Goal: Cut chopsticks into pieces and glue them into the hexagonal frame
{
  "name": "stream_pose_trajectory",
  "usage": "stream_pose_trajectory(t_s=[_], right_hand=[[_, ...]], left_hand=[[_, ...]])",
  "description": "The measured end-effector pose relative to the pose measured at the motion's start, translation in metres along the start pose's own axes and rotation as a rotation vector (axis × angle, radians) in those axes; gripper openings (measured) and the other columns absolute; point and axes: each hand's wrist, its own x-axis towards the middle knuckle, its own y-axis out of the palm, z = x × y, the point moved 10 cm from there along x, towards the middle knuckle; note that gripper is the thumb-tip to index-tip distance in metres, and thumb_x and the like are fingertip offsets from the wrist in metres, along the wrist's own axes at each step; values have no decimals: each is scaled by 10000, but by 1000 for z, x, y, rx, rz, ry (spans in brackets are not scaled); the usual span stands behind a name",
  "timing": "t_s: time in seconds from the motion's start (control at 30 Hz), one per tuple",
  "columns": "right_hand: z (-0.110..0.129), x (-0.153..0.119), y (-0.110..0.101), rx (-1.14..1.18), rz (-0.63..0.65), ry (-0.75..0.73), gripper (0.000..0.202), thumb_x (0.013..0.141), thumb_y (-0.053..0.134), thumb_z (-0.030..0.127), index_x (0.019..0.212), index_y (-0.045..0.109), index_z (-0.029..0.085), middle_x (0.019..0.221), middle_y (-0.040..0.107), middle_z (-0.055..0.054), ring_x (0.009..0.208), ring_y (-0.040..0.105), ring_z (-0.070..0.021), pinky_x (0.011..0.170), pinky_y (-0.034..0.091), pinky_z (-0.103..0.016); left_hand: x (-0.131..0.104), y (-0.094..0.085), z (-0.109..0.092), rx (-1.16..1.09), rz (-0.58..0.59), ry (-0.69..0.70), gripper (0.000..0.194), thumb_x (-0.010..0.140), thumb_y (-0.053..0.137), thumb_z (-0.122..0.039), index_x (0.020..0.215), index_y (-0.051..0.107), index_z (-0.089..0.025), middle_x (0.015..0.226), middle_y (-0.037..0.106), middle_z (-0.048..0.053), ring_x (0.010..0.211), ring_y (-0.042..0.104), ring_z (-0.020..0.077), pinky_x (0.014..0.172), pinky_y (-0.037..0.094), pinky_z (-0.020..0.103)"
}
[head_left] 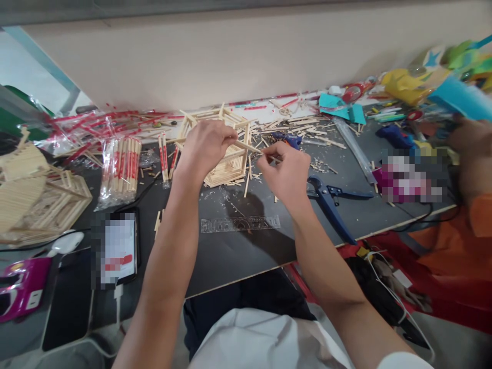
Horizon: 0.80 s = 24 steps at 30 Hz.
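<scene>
Both my hands are raised over a dark work board (pixel 238 251). My left hand (pixel 205 148) pinches one end of a thin wooden stick (pixel 248 147). My right hand (pixel 286 171) pinches the other end, fingers closed around it. Just behind and under the hands stands a square frame model (pixel 226 169) built of stacked wooden sticks. A clear plastic ruler (pixel 240 224) lies flat on the board below my hands.
Blue-handled cutters (pixel 330 202) lie right of my right hand. Wrapped chopstick bundles (pixel 121 169) and a stick-built model (pixel 34 200) sit at left, a phone (pixel 115 251) at front left. Loose stick offcuts (pixel 303 128) and coloured paper scraps (pixel 342 107) litter the back. Another person's arm (pixel 472 154) is at right.
</scene>
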Motion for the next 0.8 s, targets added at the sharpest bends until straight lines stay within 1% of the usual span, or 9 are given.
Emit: stream_pose_trajectory(t_s=[0.1, 0.2, 0.27, 0.33, 0.43, 0.53, 0.63, 0.73, 0.8], right_hand=[[6, -2, -7, 42, -15, -29, 99, 752, 594, 173, 758, 690, 197, 689, 692, -6, 648, 630, -160, 664, 458, -299], [14, -5, -20, 148, -14, -46, 92, 754, 602, 160, 766, 689, 185, 686, 684, 2, 621, 613, -140, 645, 458, -277], [21, -8, -26, 216, 31, -55, 89, 755, 611, 154, 774, 694, 179, 685, 681, 8, 604, 597, -124, 621, 449, -257], [28, -13, -26, 258, 104, -76, 95, 755, 616, 140, 776, 703, 173, 693, 685, 7, 605, 587, -114, 612, 437, -243], [31, -25, -11, 337, 231, -96, 139, 751, 605, 115, 794, 724, 172, 698, 690, 11, 600, 575, -105, 600, 421, -231], [25, -41, 16, 409, 342, -104, 171, 731, 600, 102, 797, 741, 174, 678, 685, 17, 585, 567, -103, 579, 407, -224], [24, -55, 36, 427, 426, -178, 179, 727, 598, 104, 789, 750, 176, 681, 696, 8, 582, 571, -105, 584, 407, -226], [28, -67, 48, 434, 525, -265, 185, 778, 602, 145, 845, 769, 187, 737, 728, -8, 596, 585, -110, 599, 417, -233], [28, -71, 53, 441, 572, -267, 184, 806, 604, 170, 870, 776, 192, 765, 740, -15, 612, 598, -113, 609, 427, -235]], left_hand=[[-6, -14, -22, 90, -14, 45, 198, 918, 547, -257, 973, 736, -231, 1073, 709, 68, 1113, 580, 281, 1008, 436, 483], [-20, -27, -65, 205, -25, 191, 219, 946, 541, -220, 1080, 714, -230, 1255, 658, 72, 1267, 499, 321, 1073, 370, 535], [-33, -24, -88, 261, 29, 264, 227, 940, 513, -132, 1023, 716, -192, 1092, 703, 75, 1152, 584, 289, 1051, 393, 503], [-47, -14, -98, 314, 107, 278, 239, 924, 478, -71, 965, 702, -143, 929, 696, 78, 944, 648, 243, 908, 477, 416], [-72, 1, -92, 337, 140, 241, 224, 889, 484, -41, 950, 687, -112, 889, 682, 89, 845, 652, 225, 747, 493, 332], [-98, 17, -76, 312, 168, 177, 278, 820, 497, 14, 980, 686, -115, 914, 695, 87, 873, 669, 225, 754, 499, 311], [-121, 28, -58, 313, 196, 72, 331, 814, 489, 25, 1034, 687, -121, 949, 706, 93, 901, 682, 225, 761, 511, 303], [-135, 36, -49, 294, 234, 12, 353, 829, 490, 16, 1088, 683, -125, 952, 710, 89, 929, 685, 226, 789, 520, 303], [-140, 39, -44, 291, 250, -18, 347, 845, 485, 9, 1095, 685, -126, 960, 712, 89, 946, 687, 232, 794, 525, 307]])
